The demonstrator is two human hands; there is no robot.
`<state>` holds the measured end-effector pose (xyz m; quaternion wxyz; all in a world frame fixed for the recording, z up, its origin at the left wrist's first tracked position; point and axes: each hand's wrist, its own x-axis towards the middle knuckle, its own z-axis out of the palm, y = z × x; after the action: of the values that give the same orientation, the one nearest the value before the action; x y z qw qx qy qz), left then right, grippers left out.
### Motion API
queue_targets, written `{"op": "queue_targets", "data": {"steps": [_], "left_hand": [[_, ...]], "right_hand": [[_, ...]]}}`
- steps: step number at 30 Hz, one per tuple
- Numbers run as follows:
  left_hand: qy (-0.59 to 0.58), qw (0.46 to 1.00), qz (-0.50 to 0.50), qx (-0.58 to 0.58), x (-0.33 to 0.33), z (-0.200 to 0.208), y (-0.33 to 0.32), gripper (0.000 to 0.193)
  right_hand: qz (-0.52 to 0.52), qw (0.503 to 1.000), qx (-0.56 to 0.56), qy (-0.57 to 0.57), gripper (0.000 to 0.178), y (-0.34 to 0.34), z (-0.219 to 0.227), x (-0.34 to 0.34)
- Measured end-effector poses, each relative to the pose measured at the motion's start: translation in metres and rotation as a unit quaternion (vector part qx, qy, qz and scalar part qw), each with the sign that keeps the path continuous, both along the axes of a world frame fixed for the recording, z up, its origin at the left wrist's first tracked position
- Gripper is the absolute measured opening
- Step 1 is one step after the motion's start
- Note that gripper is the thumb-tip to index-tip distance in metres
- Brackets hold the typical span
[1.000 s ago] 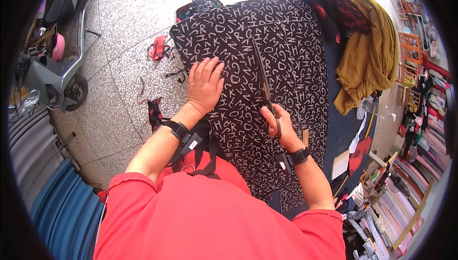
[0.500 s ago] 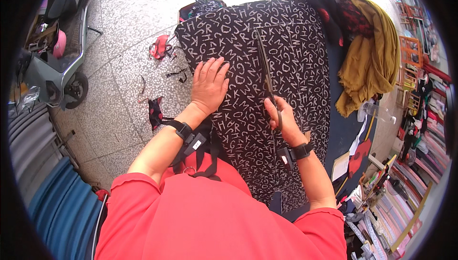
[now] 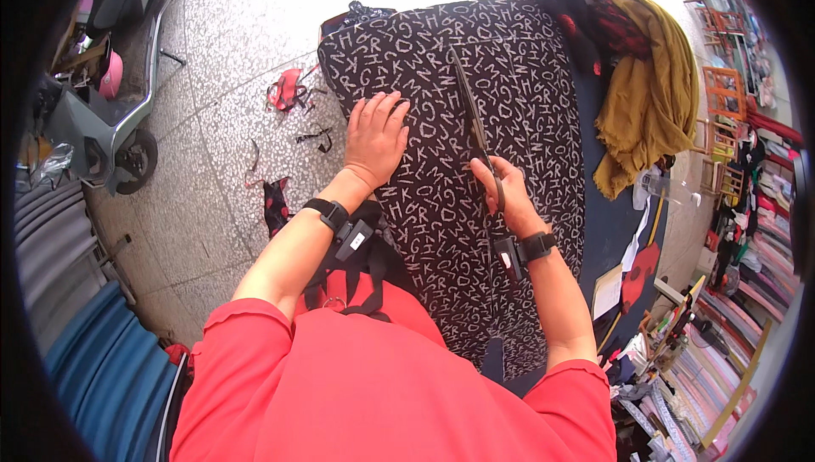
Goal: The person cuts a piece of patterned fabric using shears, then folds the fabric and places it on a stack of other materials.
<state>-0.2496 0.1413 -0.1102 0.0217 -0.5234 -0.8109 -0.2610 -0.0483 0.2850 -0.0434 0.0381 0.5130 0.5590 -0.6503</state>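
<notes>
Two hands are working at printed black fabric [image 3: 437,199], which is lying across the bench [image 3: 599,195]: the left hand [image 3: 376,138] is resting flat on it, fingers slightly spread; the right hand [image 3: 511,196] is curling its fingers around scissors [image 3: 473,114], best kept level over smooth fabric

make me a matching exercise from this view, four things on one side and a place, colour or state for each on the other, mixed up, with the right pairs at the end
Things
1. left hand
2. tailor's shears
3. frayed-edge cloth
4. scooter

Places, colours, states
A. mustard-coloured, bunched up
B. gripped by the right hand
C. grey, on the terrazzo floor at the left
D. palm down on the black letter-print fabric

Right pairs: 1-D, 2-B, 3-A, 4-C
</notes>
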Motion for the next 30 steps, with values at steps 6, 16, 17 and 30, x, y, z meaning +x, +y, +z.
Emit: {"op": "queue_targets", "data": {"steps": [6, 16, 17, 30], "left_hand": [[0.028, 1.0, 0.009, 0.006, 0.002, -0.006, 0.004, 0.039], [0.097, 0.995, -0.028, 0.0, -0.002, -0.023, 0.026, 0.04], [0.09, 0.995, -0.048, 0.002, -0.011, -0.027, 0.026, 0.041], [-0.044, 0.967, -0.251, 0.006, 0.049, 0.022, -0.129, 0.029]], "right_hand": [[-0.04, 0.998, -0.047, 0.001, 0.031, -0.043, 0.022, 0.067], [-0.181, 0.919, 0.273, -0.222, 0.042, -0.246, 0.012, 0.292], [-0.187, 0.904, 0.287, -0.254, 0.043, -0.265, 0.017, 0.305], [-0.25, 0.782, 0.387, -0.421, 0.056, -0.37, -0.012, 0.388]]}}
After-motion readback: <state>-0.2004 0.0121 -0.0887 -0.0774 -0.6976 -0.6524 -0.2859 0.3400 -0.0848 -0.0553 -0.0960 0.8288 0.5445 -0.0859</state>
